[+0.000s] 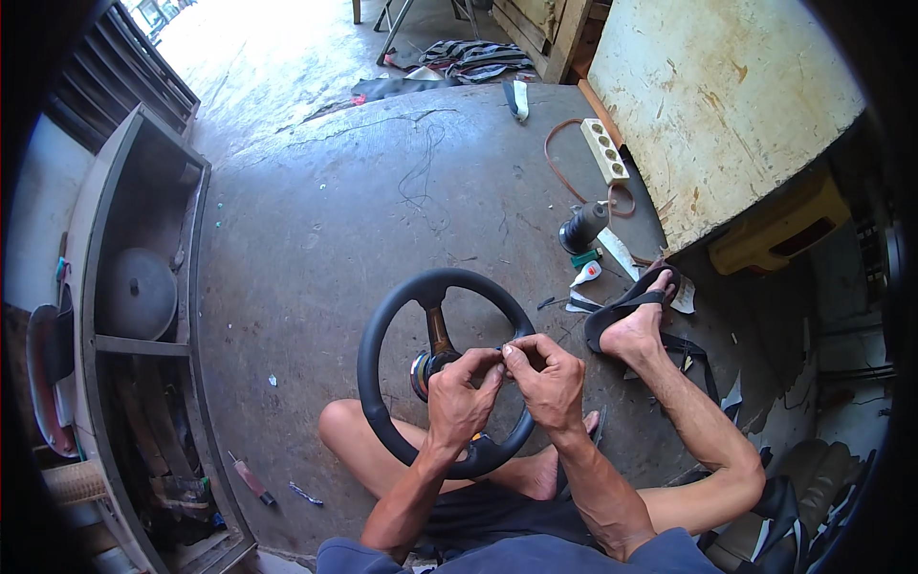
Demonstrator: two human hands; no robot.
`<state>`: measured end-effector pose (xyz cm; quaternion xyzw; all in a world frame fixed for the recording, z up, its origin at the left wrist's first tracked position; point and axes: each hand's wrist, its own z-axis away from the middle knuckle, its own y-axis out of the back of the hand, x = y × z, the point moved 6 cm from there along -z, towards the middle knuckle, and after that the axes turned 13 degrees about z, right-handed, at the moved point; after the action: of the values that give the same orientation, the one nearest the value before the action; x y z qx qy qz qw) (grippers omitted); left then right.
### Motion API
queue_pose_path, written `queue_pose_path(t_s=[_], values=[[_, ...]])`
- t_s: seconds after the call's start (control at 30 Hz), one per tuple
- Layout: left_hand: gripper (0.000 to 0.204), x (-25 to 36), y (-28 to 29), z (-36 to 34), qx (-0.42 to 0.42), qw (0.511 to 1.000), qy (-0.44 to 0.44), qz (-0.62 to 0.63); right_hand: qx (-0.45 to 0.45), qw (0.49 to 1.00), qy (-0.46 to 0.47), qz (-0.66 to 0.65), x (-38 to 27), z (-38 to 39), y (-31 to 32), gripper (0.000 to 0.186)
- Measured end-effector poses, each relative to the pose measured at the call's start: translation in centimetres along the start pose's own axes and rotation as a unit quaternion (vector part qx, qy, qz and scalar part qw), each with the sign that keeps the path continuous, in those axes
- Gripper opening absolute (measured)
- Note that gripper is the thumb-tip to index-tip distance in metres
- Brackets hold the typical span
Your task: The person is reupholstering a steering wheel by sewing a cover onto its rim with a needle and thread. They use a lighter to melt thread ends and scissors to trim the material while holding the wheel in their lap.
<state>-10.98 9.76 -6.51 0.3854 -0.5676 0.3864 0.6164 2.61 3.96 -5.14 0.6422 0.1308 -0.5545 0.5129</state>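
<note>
Extending under left hand (pixel 459 400), toward 9 o'clock from right hand (pixel 555 385): black steering wheel (pixel 437 331). Both pinched narrow; cannot tell on what.

Left hand (pixel 461 397) and right hand (pixel 552 383) pinch close together over a black steering wheel (pixel 438 330), grey floor (pixel 287 249) beyond.

A white power strip (pixel 604 151) is lying on the gray floor (pixel 287 230), its brown cord (pixel 547 148) curling beside it. A scuffed pale panel (pixel 727 105) is filling the upper right, with a yellow object (pixel 786 228) (perhaps a casing, though shadow is dulling it) sitting below. At left, an open shelf unit (pixel 143 345) is holding a round, knobbed gray lid (pixel 143 306). Striped cloth (pixel 469 59) is lying crumpled near metal legs (pixel 390 40).
</note>
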Motion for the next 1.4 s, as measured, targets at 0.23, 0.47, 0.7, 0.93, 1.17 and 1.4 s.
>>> queue_pose_path(t_s=[0.23, 0.47, 0.7, 0.93, 1.17, 1.4], values=[[0.016, 0.1, 0.2, 0.2, 0.006, 1.0, -0.01, -0.006, -0.011, 1.0, -0.007, -0.002, 0.0, 0.0, -0.3, 0.015], [0.015, 0.5, 0.3, 0.2, 0.011, 0.999, -0.026, -0.019, -0.005, 1.0, -0.006, -0.003, 0.0, 0.1, -0.3, 0.016], [0.015, 0.4, 0.4, 0.2, 0.005, 0.999, -0.044, -0.032, -0.007, 1.0, -0.01, 0.004, -0.1, 0.0, -0.3, 0.017], [0.014, 0.6, 0.4, 0.3, 0.012, 0.997, -0.069, -0.044, -0.006, 1.0, -0.012, 0.0, -0.2, 0.0, -0.4, 0.017], [0.014, 1.1, 0.5, 0.5, 0.014, 0.991, -0.091, -0.095, -0.002, 1.0, -0.01, -0.013, -0.1, 0.1, -0.5, 0.016], [0.015, 0.7, 0.3, 0.7, 0.01, 0.988, -0.121, -0.1, 0.001, 0.999, -0.002, -0.038, 0.7, 0.1, -0.7, 0.015]])
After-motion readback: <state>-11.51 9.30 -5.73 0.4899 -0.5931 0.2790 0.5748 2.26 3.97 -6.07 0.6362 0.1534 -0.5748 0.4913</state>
